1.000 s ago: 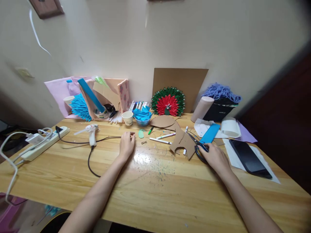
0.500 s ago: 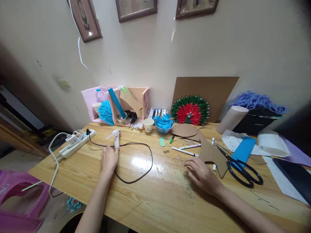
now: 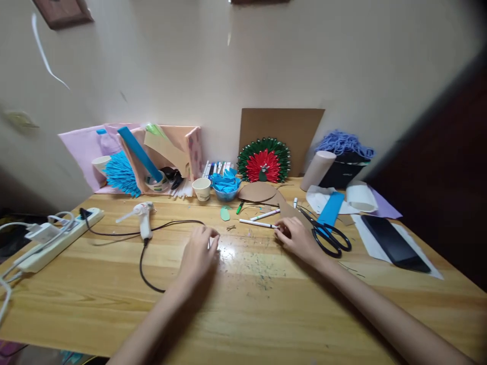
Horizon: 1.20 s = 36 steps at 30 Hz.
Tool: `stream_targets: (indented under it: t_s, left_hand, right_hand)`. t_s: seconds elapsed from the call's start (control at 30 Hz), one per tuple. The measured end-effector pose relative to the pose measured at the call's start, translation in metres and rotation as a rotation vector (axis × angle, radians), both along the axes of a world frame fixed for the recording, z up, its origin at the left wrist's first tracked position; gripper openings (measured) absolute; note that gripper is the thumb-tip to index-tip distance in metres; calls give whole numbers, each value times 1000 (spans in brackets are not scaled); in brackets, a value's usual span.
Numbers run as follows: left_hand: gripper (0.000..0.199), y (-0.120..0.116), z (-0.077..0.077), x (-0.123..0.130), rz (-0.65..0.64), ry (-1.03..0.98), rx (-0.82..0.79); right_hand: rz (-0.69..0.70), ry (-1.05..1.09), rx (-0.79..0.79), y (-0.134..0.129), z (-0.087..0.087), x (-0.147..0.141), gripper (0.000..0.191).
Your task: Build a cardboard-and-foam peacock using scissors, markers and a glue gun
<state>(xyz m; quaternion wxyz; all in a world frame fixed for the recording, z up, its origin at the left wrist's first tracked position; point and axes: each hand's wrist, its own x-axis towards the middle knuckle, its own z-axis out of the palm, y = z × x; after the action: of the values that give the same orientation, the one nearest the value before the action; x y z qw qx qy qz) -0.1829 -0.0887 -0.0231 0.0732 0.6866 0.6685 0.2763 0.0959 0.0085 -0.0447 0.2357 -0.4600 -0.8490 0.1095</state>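
My right hand [image 3: 299,241] is at the right end of a white marker [image 3: 258,223], thumb and fingers closed around its tip beside the cut brown cardboard [image 3: 300,215]. My left hand [image 3: 200,253] hovers over the middle of the table, fingers loosely bent and apart, with nothing visible in them. To its left stands a white glue gun [image 3: 145,223], its black cord running behind the hand. A second white marker [image 3: 266,215] lies just behind the first. Black-handled scissors [image 3: 331,238] rest to the right of my right hand, partly over a blue strip [image 3: 331,208].
A power strip [image 3: 57,241] with plugs lies at the left. Along the back are a paper cup [image 3: 201,189], a bowl of blue pieces [image 3: 225,185], a red and green peacock [image 3: 264,161] and a white roll [image 3: 318,170]. A phone [image 3: 395,243] lies right.
My left hand has left the glue gun and moved right. My right hand has reached forward and closed at the marker's end. The view has turned right.
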Motion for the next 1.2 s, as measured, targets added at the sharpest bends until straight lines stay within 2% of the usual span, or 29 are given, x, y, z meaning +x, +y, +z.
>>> stream_targets:
  t_s: [0.07,0.17,0.2,0.33,0.43,0.53,0.63,0.7,0.77,0.9,1.0,1.07,1.13,1.2]
  left_hand:
    - [19,15,1,27,-77,-2,-31]
    - [19,36,-4,44,-91,9,-41]
    - [20,41,-7,44,-81,15,-37]
    - [20,54,-20,20,6,-5,-40]
    - [20,55,-26,3,56,-68,-56]
    - [20,52,-26,2,46,-136,18]
    - [28,48,-22,11,-68,-117,125]
    - [32,46,-21,17,-161,-39,144]
    - [24,45,-20,20,-200,66,129]
    - [31,37,-13,25,-233,234,71]
    - [33,24,6,31,-308,191,-41]
    - [36,15,21,28,-367,72,-211]
    - [39,13,32,14,-449,-66,-412]
    - [39,18,33,-8,-461,-167,-514]
  right_hand:
    - [-3,-89,-55,11,7,5,11]
    - [58,-229,48,34,18,0,13]
    - [105,-311,96,43,20,-4,15]
    - [216,-392,106,74,25,-23,11]
    - [279,-427,111,83,28,-32,13]
    - [297,-421,134,78,34,-41,15]
    - [338,-407,122,63,39,-54,15]
    - [451,-387,112,52,41,-63,16]
    - [581,-381,148,42,42,-71,18]
    - [687,-425,270,26,46,-75,25]
    - [787,-393,351,16,50,-64,30]
    - [817,-345,392,13,52,-47,33]
    - [750,-274,398,15,52,-22,32]
    - [567,-159,369,19,49,5,32]
